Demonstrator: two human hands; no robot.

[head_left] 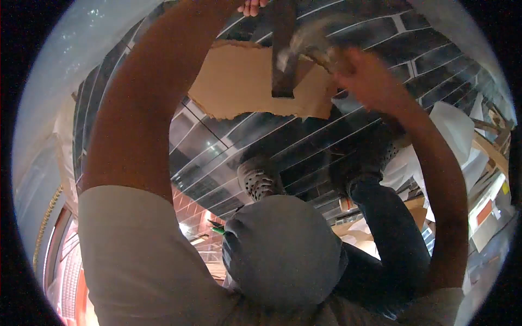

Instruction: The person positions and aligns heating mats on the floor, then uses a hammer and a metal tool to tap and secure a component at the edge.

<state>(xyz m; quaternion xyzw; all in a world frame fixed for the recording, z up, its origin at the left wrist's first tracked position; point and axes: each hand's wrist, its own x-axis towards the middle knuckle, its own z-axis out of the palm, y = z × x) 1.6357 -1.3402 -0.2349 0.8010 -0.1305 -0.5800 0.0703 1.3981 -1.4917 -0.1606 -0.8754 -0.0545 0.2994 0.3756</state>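
Observation:
My right hand is closed around the handle of a tool that looks like a hammer; its pale head is smeared by motion. The head is close beside a dark flat bar, which runs down from the top edge of the view. The bar's lower end is over a torn piece of brown cardboard on the floor. At the top edge, only the curled fingers of my left hand show, just left of the bar. What they hold is cut off by the edge.
Dark tiles with pale joints make up the floor. My shoe and my bent leg in dark trousers are below the cardboard. Wood scraps and white sheeting lie at the right. Pale plastic sheeting hangs at the left.

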